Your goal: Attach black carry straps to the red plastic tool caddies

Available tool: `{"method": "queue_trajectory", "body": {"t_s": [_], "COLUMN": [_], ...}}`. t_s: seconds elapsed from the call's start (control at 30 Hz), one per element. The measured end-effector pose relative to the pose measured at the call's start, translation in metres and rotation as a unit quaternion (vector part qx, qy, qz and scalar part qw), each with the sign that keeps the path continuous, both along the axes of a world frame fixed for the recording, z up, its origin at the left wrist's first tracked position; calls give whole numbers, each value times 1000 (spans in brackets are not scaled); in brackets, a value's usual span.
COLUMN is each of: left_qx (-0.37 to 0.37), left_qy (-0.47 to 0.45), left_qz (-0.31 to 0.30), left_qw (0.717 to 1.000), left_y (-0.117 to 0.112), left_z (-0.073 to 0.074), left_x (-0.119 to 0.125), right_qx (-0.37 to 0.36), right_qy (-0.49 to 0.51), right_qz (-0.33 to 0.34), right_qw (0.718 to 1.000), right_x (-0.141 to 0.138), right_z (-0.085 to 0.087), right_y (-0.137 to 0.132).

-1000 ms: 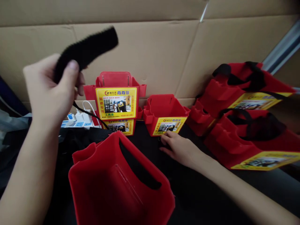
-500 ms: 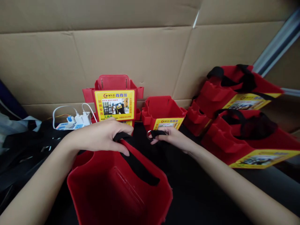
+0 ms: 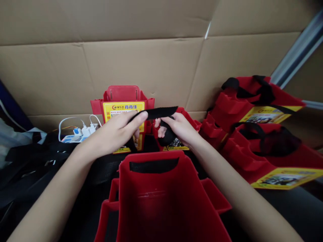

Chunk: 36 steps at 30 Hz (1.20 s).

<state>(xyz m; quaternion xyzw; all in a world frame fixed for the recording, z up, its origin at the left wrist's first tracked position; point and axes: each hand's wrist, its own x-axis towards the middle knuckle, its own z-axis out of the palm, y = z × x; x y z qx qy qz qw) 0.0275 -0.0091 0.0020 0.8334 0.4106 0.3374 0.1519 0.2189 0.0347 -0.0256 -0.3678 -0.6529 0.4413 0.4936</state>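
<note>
A red plastic tool box (image 3: 156, 183) stands in front of me with its open top facing up. Black webbing (image 3: 153, 166) runs across the inside of its far wall through two slots. Beyond that wall, a black strap (image 3: 161, 112) is stretched level between my hands. My left hand (image 3: 121, 131) pinches its left part between thumb and fingers. At the strap's other end, my right hand (image 3: 180, 126) is closed round it, with a bunched black part hanging below the fingers. A bit of metal ring shows at the right fingertips.
Behind stand a red tool box with a yellow label (image 3: 123, 92) and a smaller-looking one (image 3: 186, 117). Boxes with black straps (image 3: 257, 141) sit at right. A power strip with chargers (image 3: 78, 136) and black straps (image 3: 27, 164) lie left. Cardboard (image 3: 141, 67) covers the back.
The near tool box has turned square to me and shifted right. My left hand has left its rim and moved up with the strap; my right hand has risen slightly, drawing the strap level.
</note>
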Motion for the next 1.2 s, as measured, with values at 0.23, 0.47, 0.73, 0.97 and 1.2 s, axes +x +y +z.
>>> {"method": "queue_trajectory", "body": {"t_s": [0.23,0.47,0.73,0.97,1.2], "left_qx": [54,7,2,-97,-107], "left_qy": [6,-17,-25,-211,-270], "left_qz": [41,-39,-60,-46,-49], "left_qw": [998,999,998,972,956], "left_y": [31,31,40,45,48], "left_z": [-33,-43,-55,-57,-60], "left_x": [12,19,23,24,23], "right_qx": [-16,-44,-39,-102,-221], "right_qy": [-14,133,178,167,229], "right_qz": [-21,-59,-50,23,108], "right_qw": [1000,988,982,980,942], "right_x": [-9,-8,-15,-24,-22], "right_z": [-6,-17,-27,-28,-22], "right_y": [-9,0,3,-3,-4]}}
